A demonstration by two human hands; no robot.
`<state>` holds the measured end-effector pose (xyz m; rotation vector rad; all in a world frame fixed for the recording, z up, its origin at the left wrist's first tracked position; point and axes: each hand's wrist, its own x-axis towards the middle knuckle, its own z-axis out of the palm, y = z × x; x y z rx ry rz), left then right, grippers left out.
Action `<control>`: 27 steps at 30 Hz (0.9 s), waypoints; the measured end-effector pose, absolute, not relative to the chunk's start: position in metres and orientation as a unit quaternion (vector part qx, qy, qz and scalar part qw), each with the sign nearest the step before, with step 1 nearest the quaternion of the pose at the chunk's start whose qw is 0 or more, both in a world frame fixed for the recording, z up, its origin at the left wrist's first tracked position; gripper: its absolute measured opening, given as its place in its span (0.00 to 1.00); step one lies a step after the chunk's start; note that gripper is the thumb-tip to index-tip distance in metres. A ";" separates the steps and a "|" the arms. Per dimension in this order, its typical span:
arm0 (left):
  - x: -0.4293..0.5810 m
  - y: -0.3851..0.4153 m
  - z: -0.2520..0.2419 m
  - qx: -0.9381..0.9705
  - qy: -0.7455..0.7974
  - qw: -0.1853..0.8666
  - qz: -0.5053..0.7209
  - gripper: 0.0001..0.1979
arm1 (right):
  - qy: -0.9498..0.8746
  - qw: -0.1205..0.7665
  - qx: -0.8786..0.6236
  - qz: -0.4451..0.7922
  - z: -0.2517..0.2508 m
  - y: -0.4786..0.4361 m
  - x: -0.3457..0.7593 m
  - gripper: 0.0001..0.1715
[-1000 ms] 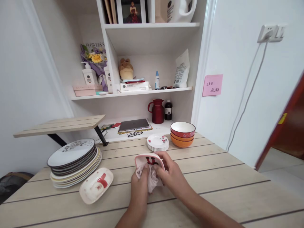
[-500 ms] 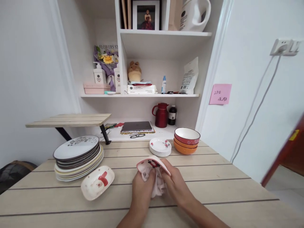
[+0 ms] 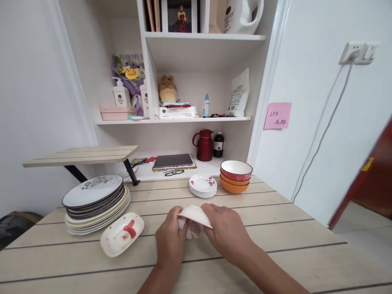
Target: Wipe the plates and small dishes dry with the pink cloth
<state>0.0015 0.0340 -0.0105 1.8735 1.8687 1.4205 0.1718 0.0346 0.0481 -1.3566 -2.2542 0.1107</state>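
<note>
Tipped over since half a second ago, the small dish [image 3: 195, 213] now turns its pale outer side up, where its dark-printed inside was showing before; the left hand [image 3: 170, 237] has moved outward a little, and the wrists stand farther apart. Between both hands, just above the table [image 3: 290, 228], the dish has its left end gripped by the curled left hand, while the right hand [image 3: 229, 232] pinches its right end, thumb near the rim; some fingertips are hidden. A crumpled cloth [image 3: 193, 230] shows beneath the dish, between the hands. Left of them, a second dish [image 3: 121, 237], a red scarf pattern printed inside, rests upright beside a stack of large plates [image 3: 94, 204], dark-rimmed ones on top of paler ones. Beyond the hands sit a stack of small plates [image 3: 203, 185] with red flowers and, just right of it, nested bowls [image 3: 235, 179], a red one with a white inside set in orange ones. Farther back stand a red jug [image 3: 204, 145] and a dark bottle [image 3: 218, 145].
</note>
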 end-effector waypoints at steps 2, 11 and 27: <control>0.004 0.035 -0.010 0.591 0.619 0.130 0.501 0.12 | -0.813 0.333 -0.465 0.107 0.040 0.037 0.166 0.12; 0.028 0.030 0.003 0.363 0.564 0.421 0.610 0.31 | -0.607 0.510 -0.373 0.482 0.017 0.041 0.144 0.26; 0.019 0.038 -0.003 0.533 0.658 0.237 0.477 0.19 | -0.735 0.476 -0.350 0.331 0.032 0.041 0.161 0.17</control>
